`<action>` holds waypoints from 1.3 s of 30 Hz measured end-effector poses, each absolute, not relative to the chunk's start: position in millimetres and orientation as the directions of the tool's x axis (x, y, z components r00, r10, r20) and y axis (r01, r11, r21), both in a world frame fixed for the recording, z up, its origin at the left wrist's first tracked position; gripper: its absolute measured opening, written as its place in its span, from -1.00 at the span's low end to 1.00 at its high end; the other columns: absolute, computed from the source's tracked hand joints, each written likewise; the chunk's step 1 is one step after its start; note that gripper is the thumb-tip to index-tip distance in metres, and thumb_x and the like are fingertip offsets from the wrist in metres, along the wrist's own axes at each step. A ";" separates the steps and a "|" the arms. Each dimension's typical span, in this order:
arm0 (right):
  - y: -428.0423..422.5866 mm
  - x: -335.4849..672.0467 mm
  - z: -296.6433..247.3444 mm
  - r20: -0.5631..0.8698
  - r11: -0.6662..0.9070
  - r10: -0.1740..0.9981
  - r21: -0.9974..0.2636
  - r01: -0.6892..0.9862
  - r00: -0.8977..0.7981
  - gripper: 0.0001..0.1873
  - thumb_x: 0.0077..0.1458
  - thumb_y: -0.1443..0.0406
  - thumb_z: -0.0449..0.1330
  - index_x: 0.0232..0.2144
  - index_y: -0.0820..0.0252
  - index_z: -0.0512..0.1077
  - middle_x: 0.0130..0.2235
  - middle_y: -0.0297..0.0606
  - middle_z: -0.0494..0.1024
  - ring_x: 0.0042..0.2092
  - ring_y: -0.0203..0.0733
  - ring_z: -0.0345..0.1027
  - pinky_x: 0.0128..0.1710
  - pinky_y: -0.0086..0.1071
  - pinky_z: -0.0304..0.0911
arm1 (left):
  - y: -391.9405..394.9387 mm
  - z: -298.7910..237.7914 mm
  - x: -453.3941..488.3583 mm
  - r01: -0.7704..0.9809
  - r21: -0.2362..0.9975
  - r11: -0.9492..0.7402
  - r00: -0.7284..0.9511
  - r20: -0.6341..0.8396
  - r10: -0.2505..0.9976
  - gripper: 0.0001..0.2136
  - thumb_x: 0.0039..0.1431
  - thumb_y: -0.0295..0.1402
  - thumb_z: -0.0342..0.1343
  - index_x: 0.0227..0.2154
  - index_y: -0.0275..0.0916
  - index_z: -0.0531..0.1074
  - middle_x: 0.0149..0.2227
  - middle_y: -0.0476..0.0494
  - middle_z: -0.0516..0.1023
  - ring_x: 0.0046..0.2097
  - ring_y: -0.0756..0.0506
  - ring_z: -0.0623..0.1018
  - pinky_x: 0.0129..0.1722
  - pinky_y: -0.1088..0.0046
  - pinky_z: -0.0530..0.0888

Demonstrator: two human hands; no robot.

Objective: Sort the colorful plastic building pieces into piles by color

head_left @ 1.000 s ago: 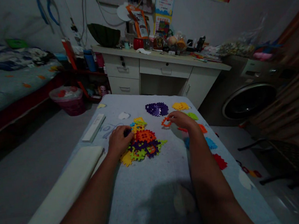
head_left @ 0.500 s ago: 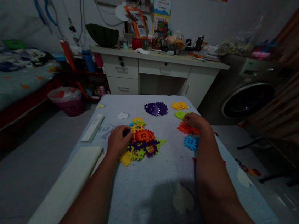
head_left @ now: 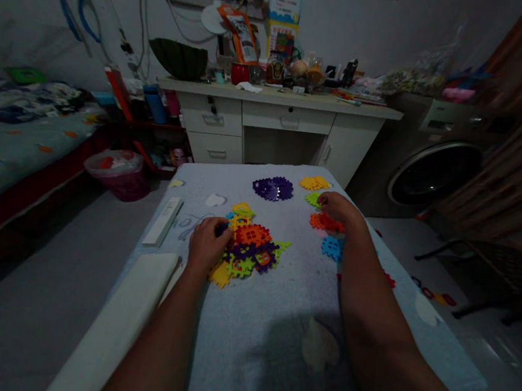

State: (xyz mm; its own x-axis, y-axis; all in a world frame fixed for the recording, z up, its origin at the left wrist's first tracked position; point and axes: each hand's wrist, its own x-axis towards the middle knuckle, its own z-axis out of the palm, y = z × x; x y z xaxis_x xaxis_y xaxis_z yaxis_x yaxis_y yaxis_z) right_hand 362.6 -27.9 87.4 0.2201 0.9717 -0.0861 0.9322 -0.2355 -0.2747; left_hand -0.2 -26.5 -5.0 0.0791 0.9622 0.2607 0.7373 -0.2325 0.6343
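Note:
My left hand (head_left: 208, 243) is at the left side of a mixed heap of toothed plastic building pieces (head_left: 252, 236), its fingers curled round a dark purple piece (head_left: 220, 229). Orange, purple, green and yellow pieces overlap in that heap. On the right, my right hand (head_left: 337, 207) has bent, closed fingers with their tips at a small light-green pile (head_left: 312, 199); whatever is between them is hidden. Just below that hand lie orange pieces (head_left: 323, 222) and blue pieces (head_left: 332, 248). Farther off are a purple pile (head_left: 273, 189) and a yellow pile (head_left: 314, 183).
The pieces lie on a cloth-covered table (head_left: 274, 318). Along its left side are a long white box (head_left: 163, 222) and a pale flat board (head_left: 120, 325). Red pieces (head_left: 390, 279) show beside my right forearm. Behind stand a cluttered desk (head_left: 288, 118) and a washing machine (head_left: 429, 159).
My right hand has shifted slightly away from me, from over the orange pieces to the light-green pile. More of the red pieces shows by the forearm. My left hand stays by the heap.

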 end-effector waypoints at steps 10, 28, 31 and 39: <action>-31.0 293.9 107.4 -0.167 0.134 0.965 -0.352 0.926 -0.203 -0.76 0.09 0.43 0.23 -0.16 0.22 0.54 -0.14 -0.22 0.60 -0.17 -0.25 0.44 -0.21 -0.48 0.25 | -28.0 -2.2 1.2 0.745 0.631 -0.218 0.070 0.251 0.965 -0.72 0.10 -0.22 0.09 -0.15 -0.16 0.51 -0.09 -0.18 0.52 -0.04 -0.22 0.49 0.00 0.19 0.40; -40.9 203.4 82.9 -0.133 0.431 0.869 -0.268 0.862 -0.476 -0.44 -0.02 0.13 0.39 -0.01 0.30 0.47 -0.03 -0.01 0.51 -0.03 -0.08 0.41 -0.05 -0.34 0.25 | -28.1 -2.0 2.3 0.738 0.633 -0.232 0.066 0.275 0.959 -0.73 0.10 -0.22 0.08 -0.16 -0.16 0.50 -0.10 -0.15 0.54 -0.04 -0.20 0.49 0.00 0.22 0.40; -39.0 209.4 85.1 -0.141 0.424 0.868 -0.292 0.857 -0.477 -0.50 0.04 0.11 0.34 -0.03 0.28 0.49 -0.10 -0.07 0.56 -0.12 -0.11 0.43 -0.15 -0.37 0.25 | -27.8 -2.0 2.0 0.744 0.629 -0.225 0.066 0.267 0.961 -0.73 0.11 -0.22 0.08 -0.15 -0.17 0.50 -0.08 -0.16 0.54 -0.03 -0.21 0.49 0.02 0.21 0.39; -33.4 242.1 102.0 -0.099 0.337 0.901 -0.450 0.827 -0.421 -0.73 0.28 0.26 0.06 -0.34 0.29 0.50 -0.35 -0.26 0.56 -0.34 -0.32 0.33 -0.35 -0.47 0.10 | -29.4 -0.4 2.3 0.743 0.633 -0.216 0.063 0.255 0.965 -0.70 0.10 -0.22 0.07 -0.13 -0.18 0.51 -0.06 -0.18 0.53 -0.02 -0.23 0.48 0.01 0.19 0.39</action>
